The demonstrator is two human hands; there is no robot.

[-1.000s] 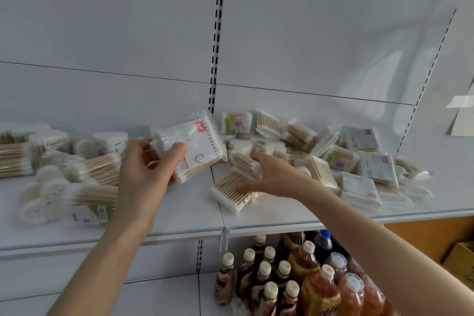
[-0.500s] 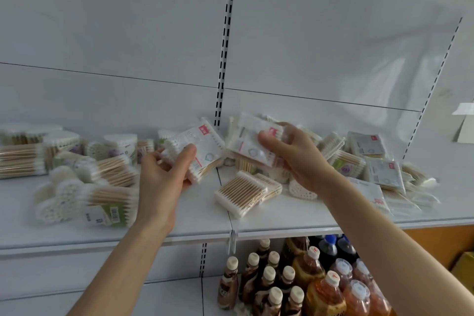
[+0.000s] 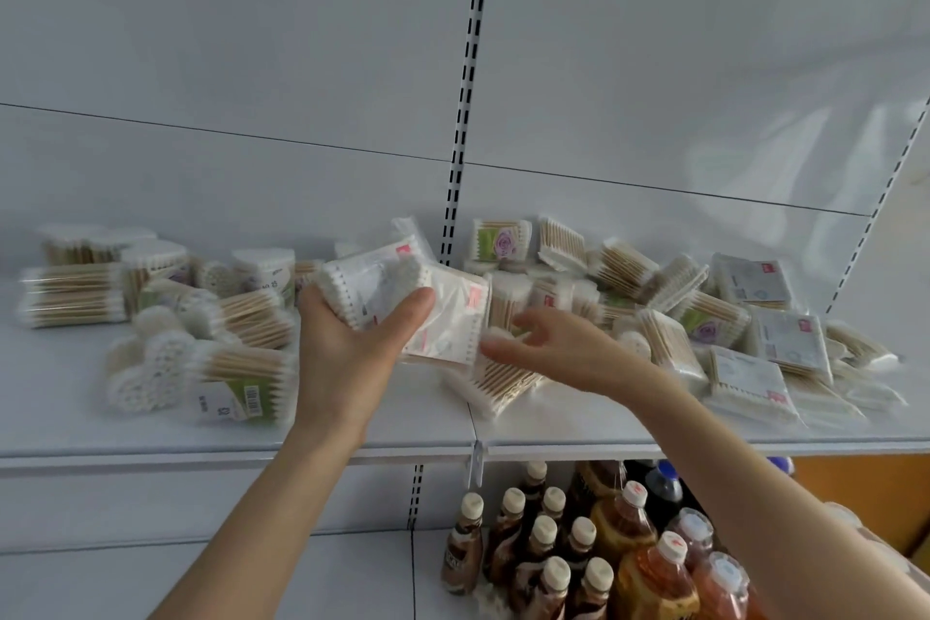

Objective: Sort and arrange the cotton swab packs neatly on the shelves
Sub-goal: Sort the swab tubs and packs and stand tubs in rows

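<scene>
Flat clear-film packs of white-tipped cotton swabs [image 3: 443,322] were held above the middle of the white metal shelf [image 3: 70,398].
They looked light, soft-walled and slick, likely to fan apart or slip, so a pinch across the stack's middle, thumb over the face, suited them. The left hand [image 3: 347,355] clasped them that way; the right hand [image 3: 553,347] hovered just beside, fingers loose and spread, holding nothing. How many packs the stack held could not be told. Blur smeared the labels, and the loose heap of packs [image 3: 669,317] toward the shelf's right edge hid its lower layers.

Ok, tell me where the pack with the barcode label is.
Head view: the barcode pack lies on the shelf, left side, just left of the left hand.
</scene>
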